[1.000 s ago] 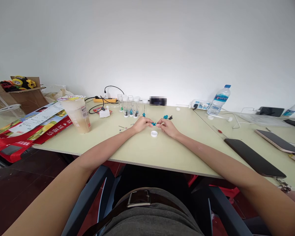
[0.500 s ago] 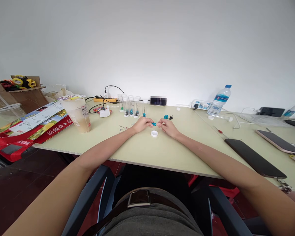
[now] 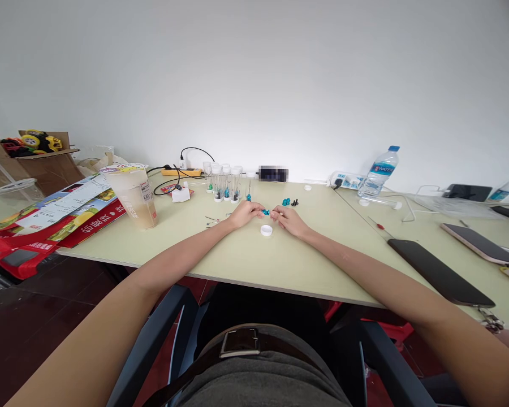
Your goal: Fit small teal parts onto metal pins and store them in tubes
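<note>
My left hand (image 3: 245,214) and my right hand (image 3: 289,219) meet over the middle of the pale table (image 3: 246,260), fingers pinched together on a small blue part (image 3: 265,212) held between them. A white round cap (image 3: 266,230) lies on the table just under the hands. Behind them stand several clear tubes (image 3: 224,182) with blue and black bits inside. Loose blue parts (image 3: 285,201) and a black part (image 3: 294,202) lie a little beyond my right hand.
A plastic cup with a drink (image 3: 132,195) stands at the left by red printed bags (image 3: 46,223) and a cardboard box (image 3: 34,161). At the right lie dark phones (image 3: 440,273), a small red screwdriver (image 3: 378,226) and a water bottle (image 3: 379,171). Power strips and cables run along the wall.
Both hands have stayed in place on the small blue part, with only slight finger movement.
</note>
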Available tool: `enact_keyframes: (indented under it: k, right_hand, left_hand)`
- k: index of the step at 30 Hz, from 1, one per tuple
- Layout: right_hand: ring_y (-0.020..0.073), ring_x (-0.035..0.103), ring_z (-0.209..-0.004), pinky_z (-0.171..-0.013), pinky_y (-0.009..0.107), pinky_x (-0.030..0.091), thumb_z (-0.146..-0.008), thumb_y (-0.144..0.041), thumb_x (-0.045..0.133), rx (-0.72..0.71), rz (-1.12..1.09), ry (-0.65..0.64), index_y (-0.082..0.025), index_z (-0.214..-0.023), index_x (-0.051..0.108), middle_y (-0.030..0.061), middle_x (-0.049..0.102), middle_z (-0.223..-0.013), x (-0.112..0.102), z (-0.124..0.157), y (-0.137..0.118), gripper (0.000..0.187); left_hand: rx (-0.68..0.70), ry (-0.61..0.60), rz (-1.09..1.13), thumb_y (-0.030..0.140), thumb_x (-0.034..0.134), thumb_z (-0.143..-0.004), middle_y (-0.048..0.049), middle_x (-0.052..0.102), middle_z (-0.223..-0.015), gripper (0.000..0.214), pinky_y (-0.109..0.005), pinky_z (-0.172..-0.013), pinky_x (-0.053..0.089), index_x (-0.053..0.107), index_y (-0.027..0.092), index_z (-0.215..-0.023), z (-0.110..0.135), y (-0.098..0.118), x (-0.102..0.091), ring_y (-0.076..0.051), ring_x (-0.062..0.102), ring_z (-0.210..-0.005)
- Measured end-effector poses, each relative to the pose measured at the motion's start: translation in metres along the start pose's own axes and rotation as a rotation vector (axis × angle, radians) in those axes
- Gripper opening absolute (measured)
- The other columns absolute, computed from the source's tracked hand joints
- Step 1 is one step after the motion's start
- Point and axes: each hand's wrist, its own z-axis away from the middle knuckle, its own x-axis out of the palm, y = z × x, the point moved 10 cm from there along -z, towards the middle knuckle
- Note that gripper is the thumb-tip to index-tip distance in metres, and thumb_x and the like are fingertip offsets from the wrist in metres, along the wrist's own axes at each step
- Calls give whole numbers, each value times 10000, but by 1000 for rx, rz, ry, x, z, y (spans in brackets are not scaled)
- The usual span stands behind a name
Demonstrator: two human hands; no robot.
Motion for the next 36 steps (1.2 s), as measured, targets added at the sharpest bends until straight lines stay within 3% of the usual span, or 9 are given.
enact_keyframes:
  k: [5,12,17,21,26,32,36]
  right_hand:
    - [92,444,-531,-513,246,368,-764,-464,519,-62,-12,62,-198,-823,527,14,580,-848,-6,0,-7,273]
    - [93,429,-471,-516,258,367,-856,-510,344,16,-18,-23,-176,-729,561,12,576,-675,2,0,4,418]
    - [108,482,-568,-533,252,376,-769,-428,528,-74,12,60,-197,-831,549,14,596,-829,-4,-1,-5,241]
    - [140,524,-690,-568,253,386,-757,-441,545,-77,32,100,-200,-832,564,28,602,-868,-9,-1,-7,253]
    - [107,460,-493,-542,270,367,-852,-507,360,31,81,58,-178,-712,555,21,597,-691,-7,-1,4,408]
    - [78,430,-488,-502,246,361,-773,-438,524,-48,27,64,-199,-861,538,15,590,-882,-6,-1,0,256]
    - [88,435,-478,-512,256,368,-818,-445,453,-15,19,30,-179,-796,561,14,587,-747,-3,-2,4,288]
  left_hand:
    - [6,-3,-14,298,529,-783,-16,667,-702,215,-238,-680,403,671,146,-840,0,-1,-1,-136,573,-697]
    - [25,-4,23,288,519,-789,-21,669,-716,215,-236,-697,413,671,146,-843,1,2,1,-128,573,-688]
    - [14,-14,3,302,521,-787,-18,664,-702,224,-239,-680,407,676,146,-832,0,0,1,-131,569,-679]
    - [21,-13,2,296,514,-793,-14,663,-701,224,-237,-684,403,673,145,-835,0,0,1,-128,566,-675]
    - [8,-6,-14,293,518,-791,-14,664,-699,216,-233,-663,398,673,146,-826,-1,-1,1,-126,559,-663]
    - [-1,-6,-16,270,526,-782,-18,662,-696,198,-236,-664,411,678,150,-821,0,-1,0,-132,569,-657]
    - [6,-8,-1,268,530,-782,-24,667,-712,197,-235,-669,420,678,148,-831,1,0,1,-132,576,-659]
